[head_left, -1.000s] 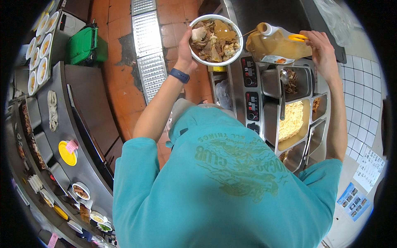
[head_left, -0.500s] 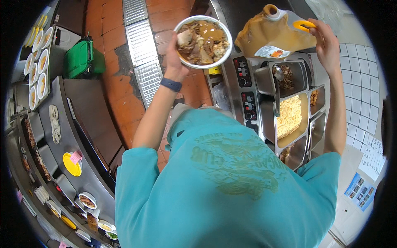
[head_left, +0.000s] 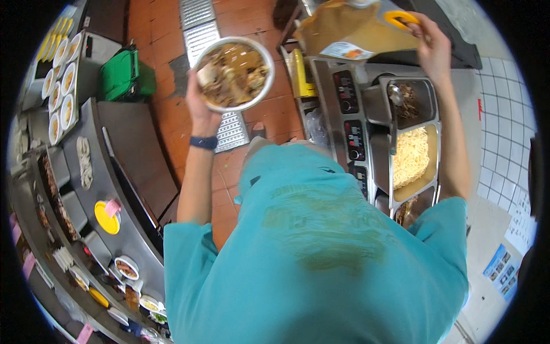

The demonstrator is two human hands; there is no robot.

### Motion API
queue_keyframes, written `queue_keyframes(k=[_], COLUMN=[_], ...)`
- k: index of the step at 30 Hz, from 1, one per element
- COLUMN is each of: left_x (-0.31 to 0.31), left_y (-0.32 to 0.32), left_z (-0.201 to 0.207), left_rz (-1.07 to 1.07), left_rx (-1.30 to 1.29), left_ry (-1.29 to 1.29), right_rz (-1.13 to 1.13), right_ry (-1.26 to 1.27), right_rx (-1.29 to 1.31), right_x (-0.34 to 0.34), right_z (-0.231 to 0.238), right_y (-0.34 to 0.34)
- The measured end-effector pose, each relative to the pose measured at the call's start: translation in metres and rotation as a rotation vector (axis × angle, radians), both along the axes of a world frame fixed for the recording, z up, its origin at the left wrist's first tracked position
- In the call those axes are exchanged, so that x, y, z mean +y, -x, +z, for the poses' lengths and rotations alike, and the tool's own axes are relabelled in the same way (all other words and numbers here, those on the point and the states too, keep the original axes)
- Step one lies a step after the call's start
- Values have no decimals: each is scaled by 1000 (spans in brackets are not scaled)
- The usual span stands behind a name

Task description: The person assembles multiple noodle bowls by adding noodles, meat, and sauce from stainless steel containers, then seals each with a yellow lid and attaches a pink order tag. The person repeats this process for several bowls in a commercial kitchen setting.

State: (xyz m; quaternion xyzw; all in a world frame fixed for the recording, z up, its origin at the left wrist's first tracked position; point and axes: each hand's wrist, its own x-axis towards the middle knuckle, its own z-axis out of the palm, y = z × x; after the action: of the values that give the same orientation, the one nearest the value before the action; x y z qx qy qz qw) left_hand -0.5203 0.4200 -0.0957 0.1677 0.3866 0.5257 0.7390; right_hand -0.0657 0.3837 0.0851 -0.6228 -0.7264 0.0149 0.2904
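My left hand [head_left: 200, 112] is closed round the left side of a white round bowl [head_left: 271, 70], held out over the floor. Meat pieces in brown sauce [head_left: 232, 77] fill it. My right hand [head_left: 432, 49] grips the yellow handle [head_left: 401, 19] of a large translucent jug [head_left: 321, 28] with brown sauce in it. The jug hangs beyond the counter's control panels, and its neck is partly cut off by the picture's top edge. Bowl and jug are apart.
On the right, metal pans hold meat with a ladle [head_left: 395, 94] and noodles [head_left: 410, 155]. A green bin [head_left: 127, 74] stands left. The left counter [head_left: 137, 229] carries a yellow lid [head_left: 107, 218], a cloth [head_left: 84, 163] and several bowls. A metal drain grate [head_left: 232, 131] crosses the floor.
My left hand has carried the bowl left and slightly nearer. The jug in my right hand has moved left and farther away. The view has shifted a little.
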Motion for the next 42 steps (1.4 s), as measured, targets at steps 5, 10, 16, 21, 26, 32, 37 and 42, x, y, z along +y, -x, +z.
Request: queue_keyframes(k=[5, 10, 16, 21, 26, 32, 37, 42], left_x=[-16, -28, -32, -28, -25, -26, -34, -46], left_y=[23, 36, 40, 35, 21, 15, 12, 3], left_z=[-3, -8, -17, -19, -18, -15, -8, 10], left_rz=[58, 98, 96, 66, -54, -187, -261, -301], left_rx=[-51, -33, -14, -24, 37, 107, 92, 103], left_ry=[-12, -24, -18, 13, 0, 61, 63, 30], right_rz=[-29, 1, 25, -44, -161, -911, -1474, -2013], right_ry=[-56, 31, 85, 282, 209, 75, 194, 376], right_rx=[-136, -206, -384, -595, -566, -178, -229, -19], right_x=[2, -21, -53, -81, -98, -255, -462, -631], right_z=[-39, -49, -38, -26, -19, 20, -19, -60], right_y=[9, -10, -88, -134, -117, -81, -56, -27])
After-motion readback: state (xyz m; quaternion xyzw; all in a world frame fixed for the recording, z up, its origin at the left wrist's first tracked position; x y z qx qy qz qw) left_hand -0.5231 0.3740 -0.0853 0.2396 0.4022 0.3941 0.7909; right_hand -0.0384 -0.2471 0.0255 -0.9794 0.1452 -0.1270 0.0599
